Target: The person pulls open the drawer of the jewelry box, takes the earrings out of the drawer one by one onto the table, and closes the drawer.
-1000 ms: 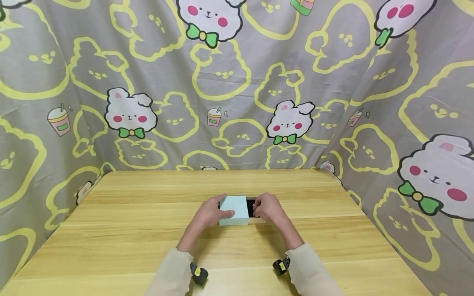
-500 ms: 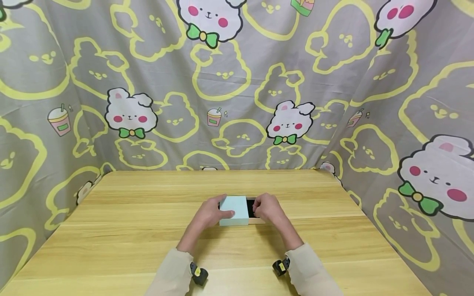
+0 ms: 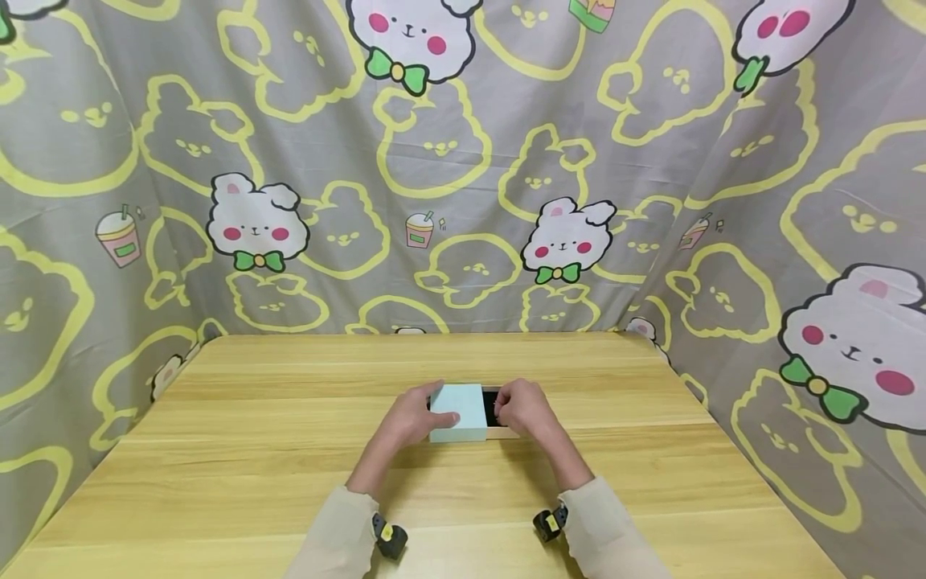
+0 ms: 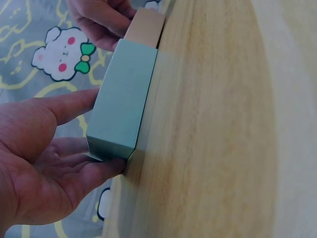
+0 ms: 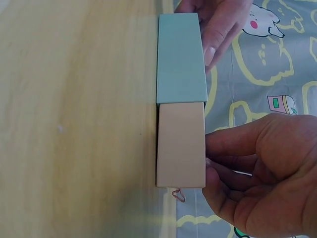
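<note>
A small mint-green drawer box (image 3: pixel 457 410) lies on the table, its tan inner drawer (image 5: pixel 181 145) slid partway out to the right. Black lining (image 3: pixel 492 408) shows inside the drawer. My left hand (image 3: pixel 414 414) holds the green sleeve, thumb on top and fingers around its left end; the left wrist view shows this hand (image 4: pixel 44 158) against the sleeve (image 4: pixel 123 94). At the drawer's open part, my right hand (image 3: pixel 522 404) has its fingers bent down over the lining. Its fingertips are mostly hidden, so anything between them cannot be made out.
A thin reddish loop (image 5: pixel 179 195) sticks out from the drawer's end. The wooden table (image 3: pixel 463 498) reaches back to a grey patterned curtain (image 3: pixel 463 161), which also hangs at both sides. Black wrist cameras are strapped over both beige sleeves (image 3: pixel 336 531).
Both hands and the box stay in nearly the same place. A tiny bright spot by the right fingertips, seen a second ago, is hardly visible now.
</note>
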`<state>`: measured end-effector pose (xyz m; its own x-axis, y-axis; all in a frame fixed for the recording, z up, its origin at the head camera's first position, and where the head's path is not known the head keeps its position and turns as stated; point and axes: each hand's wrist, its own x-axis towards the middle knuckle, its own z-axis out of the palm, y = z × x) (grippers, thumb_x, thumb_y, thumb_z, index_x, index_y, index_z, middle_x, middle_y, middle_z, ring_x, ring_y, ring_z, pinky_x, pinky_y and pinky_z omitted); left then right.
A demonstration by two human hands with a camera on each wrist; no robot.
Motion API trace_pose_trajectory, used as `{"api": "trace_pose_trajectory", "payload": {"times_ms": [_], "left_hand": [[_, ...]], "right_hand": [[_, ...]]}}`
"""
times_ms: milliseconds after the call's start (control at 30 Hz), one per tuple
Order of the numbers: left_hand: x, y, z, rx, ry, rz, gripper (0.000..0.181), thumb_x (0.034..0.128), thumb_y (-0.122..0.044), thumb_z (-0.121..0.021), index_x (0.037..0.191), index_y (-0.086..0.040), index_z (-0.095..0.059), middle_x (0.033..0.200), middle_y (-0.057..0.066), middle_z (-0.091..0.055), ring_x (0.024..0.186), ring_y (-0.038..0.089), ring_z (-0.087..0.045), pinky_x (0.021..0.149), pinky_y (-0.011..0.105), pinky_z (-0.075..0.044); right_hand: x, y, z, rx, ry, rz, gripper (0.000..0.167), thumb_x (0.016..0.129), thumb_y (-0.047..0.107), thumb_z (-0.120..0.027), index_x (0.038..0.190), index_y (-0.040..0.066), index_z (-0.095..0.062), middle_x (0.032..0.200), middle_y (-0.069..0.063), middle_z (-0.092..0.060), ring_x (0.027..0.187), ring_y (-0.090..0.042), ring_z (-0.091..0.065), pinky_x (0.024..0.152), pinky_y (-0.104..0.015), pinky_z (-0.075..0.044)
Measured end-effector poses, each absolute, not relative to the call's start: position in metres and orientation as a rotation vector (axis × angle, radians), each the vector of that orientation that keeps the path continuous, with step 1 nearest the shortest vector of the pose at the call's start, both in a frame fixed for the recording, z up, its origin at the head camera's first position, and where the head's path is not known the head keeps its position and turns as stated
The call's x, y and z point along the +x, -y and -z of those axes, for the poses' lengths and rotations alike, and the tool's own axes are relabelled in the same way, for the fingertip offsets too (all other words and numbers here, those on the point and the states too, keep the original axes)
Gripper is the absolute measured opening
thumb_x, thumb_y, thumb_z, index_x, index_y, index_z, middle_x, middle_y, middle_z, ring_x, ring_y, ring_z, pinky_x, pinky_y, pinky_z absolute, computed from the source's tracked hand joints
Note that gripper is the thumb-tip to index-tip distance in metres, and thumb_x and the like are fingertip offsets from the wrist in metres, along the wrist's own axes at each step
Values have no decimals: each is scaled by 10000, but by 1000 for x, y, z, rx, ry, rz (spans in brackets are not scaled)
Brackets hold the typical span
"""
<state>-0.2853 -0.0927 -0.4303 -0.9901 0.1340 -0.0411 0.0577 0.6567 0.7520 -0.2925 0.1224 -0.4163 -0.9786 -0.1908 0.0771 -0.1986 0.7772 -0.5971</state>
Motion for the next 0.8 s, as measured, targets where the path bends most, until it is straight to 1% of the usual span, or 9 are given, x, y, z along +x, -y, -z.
{"api": "trace_pose_trajectory", "payload": {"times_ms": [367,667,800], "left_hand": [[-285,93,430,151,-2781,-1247,746,884,-334,-802,1508,-77,-486,1528,202,-492,1392,381,-475,1105,543,-428],[-284,93,430,162,-2777,-1251,744,886,-333,-799,1509,-77,-485,1527,201,-493,1393,384,-475,1101,542,-431],[-283,93,430,168,-2779,-1241,743,887,-335,-798,1509,-75,-485,1527,203,-493,1393,389,-473,1097,547,-433]], "right_hand": [[-295,-125,417,277,2974,-1033,147,807,-58,-694,725,62,-720,731,-2,-665,669,-174,-549,585,-271,-451],[-296,-126,413,285,2974,-1066,123,730,-55,-708,701,63,-725,746,-85,-704,670,-157,-555,609,-262,-456],[-297,-128,413,287,2974,-1069,125,732,-46,-717,696,74,-726,711,-45,-691,678,-153,-557,622,-261,-458]]}}
